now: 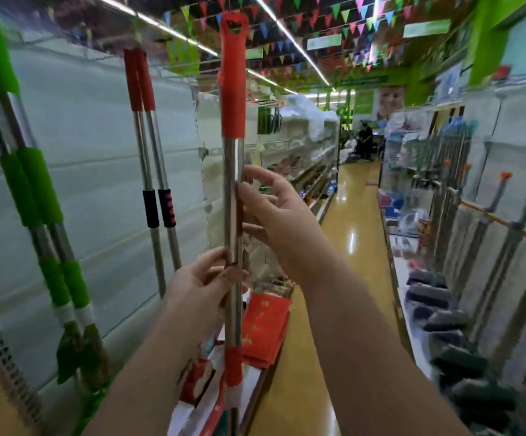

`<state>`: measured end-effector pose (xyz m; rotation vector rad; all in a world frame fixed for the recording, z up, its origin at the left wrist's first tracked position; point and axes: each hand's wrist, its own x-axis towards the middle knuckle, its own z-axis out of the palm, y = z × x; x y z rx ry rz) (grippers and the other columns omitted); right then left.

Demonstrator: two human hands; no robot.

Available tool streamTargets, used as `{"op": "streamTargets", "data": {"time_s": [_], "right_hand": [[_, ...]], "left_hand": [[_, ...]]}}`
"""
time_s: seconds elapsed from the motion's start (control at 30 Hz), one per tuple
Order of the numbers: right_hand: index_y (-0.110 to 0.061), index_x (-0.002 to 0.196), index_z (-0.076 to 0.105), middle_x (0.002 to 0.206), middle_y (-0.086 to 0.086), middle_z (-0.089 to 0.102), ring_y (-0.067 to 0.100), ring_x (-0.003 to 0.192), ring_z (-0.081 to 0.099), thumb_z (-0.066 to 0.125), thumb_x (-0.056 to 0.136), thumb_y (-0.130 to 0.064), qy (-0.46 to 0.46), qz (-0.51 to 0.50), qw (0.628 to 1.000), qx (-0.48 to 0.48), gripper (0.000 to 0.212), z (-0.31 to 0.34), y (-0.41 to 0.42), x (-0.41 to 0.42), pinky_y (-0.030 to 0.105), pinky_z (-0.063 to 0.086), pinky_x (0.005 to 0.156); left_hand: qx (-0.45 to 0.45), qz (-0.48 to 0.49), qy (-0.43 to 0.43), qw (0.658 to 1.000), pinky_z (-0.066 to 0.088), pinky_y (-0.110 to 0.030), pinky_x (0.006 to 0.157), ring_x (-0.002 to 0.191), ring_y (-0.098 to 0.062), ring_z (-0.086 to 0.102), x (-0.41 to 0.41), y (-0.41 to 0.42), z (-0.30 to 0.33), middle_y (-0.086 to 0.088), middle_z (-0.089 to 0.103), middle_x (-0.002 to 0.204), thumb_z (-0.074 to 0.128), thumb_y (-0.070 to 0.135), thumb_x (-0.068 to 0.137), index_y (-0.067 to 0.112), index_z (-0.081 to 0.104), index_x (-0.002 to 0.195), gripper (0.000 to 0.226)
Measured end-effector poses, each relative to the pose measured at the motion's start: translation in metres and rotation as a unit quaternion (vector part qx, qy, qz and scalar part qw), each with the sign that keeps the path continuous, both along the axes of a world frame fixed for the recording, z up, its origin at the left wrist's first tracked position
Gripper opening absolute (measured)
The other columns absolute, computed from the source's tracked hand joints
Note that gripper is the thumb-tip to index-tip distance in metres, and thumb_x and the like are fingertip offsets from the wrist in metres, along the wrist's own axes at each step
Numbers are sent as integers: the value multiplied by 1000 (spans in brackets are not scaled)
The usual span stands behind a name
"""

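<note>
A metal pole with red grips (232, 171) stands upright in the middle of the view, its red top end near the ceiling. My left hand (199, 278) grips the steel shaft low down, fingers and thumb wrapped round it. My right hand (274, 212) is just right of the shaft, a little higher, with its fingers spread and its fingertips touching the metal.
Two green-grip poles (35, 190) and two red-and-black-grip poles (151, 165) hang on the white wall panel at left. Red packets (265, 328) lie on the low shelf below. More poles and dark mop heads (450, 322) line the right shelving. People stand far down the yellow-floored aisle (349, 234).
</note>
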<state>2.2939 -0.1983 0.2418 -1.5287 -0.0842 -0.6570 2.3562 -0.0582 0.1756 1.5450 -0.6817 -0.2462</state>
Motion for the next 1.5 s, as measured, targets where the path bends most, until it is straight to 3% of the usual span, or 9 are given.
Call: {"op": "streamTargets", "data": {"time_s": [0.2, 0.33, 0.4, 0.57, 0.67, 0.8, 1.17, 1.37, 1.5], "right_hand": [[-33, 127, 61, 98, -4, 74, 23, 101, 72, 74, 91, -19, 4, -21, 1000, -23, 42, 8, -72, 100, 55, 58, 92], [-34, 128, 60, 104, 3, 74, 21, 97, 73, 73, 92, -16, 6, -20, 999, -39, 43, 7, -124, 159, 48, 60, 88], [-33, 127, 61, 99, 2, 75, 23, 94, 73, 73, 92, -14, 1, -17, 999, -42, 41, 6, -151, 191, 53, 60, 89], [-32, 119, 65, 88, -1, 76, 30, 94, 73, 71, 93, -12, -3, -17, 999, -40, 34, 19, -220, 251, 61, 57, 90], [-33, 121, 64, 99, 6, 76, 36, 103, 72, 70, 94, -13, 5, -8, 999, -49, 33, 24, -259, 277, 63, 55, 92], [-27, 124, 62, 107, 11, 75, 38, 106, 70, 69, 94, -13, 17, 23, 998, -48, 34, 23, -307, 308, 62, 54, 94], [-26, 118, 57, 114, 18, 72, 33, 103, 72, 70, 93, -10, 1, 169, 983, -67, 32, 25, -423, 390, 52, 60, 88], [-25, 110, 63, 92, 8, 73, 26, 87, 72, 71, 91, -5, -7, 268, 962, -46, 29, 16, -433, 424, 49, 63, 80], [-23, 117, 65, 95, 6, 78, 23, 87, 77, 78, 86, -10, 5, 274, 960, -57, 36, 14, -428, 444, 47, 64, 78]], "left_hand": [[28, -25, -2, 999, 61, -37, 78, 89, -20, 79, 102, -78, 2, -1, 82, 94, 75, 30, 75, 48, 76, 95, 28], [61, -23, -39, 997, 63, -27, 69, 87, -18, 79, 180, -126, 8, 0, 82, 94, 80, 2, 81, 20, 75, 104, 30], [59, -35, -45, 997, 65, -34, 73, 89, -23, 79, 216, -154, 15, -5, 82, 96, 81, -3, 78, 15, 71, 109, 38], [13, -56, -24, 998, 65, -45, 75, 91, -37, 77, 281, -227, 35, -21, 78, 101, 73, 31, 73, 6, 69, 109, 44], [12, -60, -42, 997, 64, -48, 78, 87, -34, 78, 313, -267, 37, -17, 79, 96, 71, 39, 74, 8, 71, 106, 44], [6, -44, -50, 998, 64, -38, 71, 86, -29, 79, 346, -314, 28, -8, 81, 94, 71, 45, 73, 16, 71, 105, 43], [-9, 115, -46, 992, 64, -48, 79, 90, -33, 78, 371, -409, 28, -12, 81, 96, 66, 25, 96, 16, 72, 104, 14], [1, 183, 0, 983, 64, -35, 72, 90, -26, 79, 374, -415, 23, -9, 81, 98, 64, 27, 98, 17, 71, 109, 16], [18, 214, 29, 976, 63, -34, 75, 91, -23, 79, 377, -409, 25, -4, 82, 100, 63, 32, 99, 13, 68, 118, 27]]}}
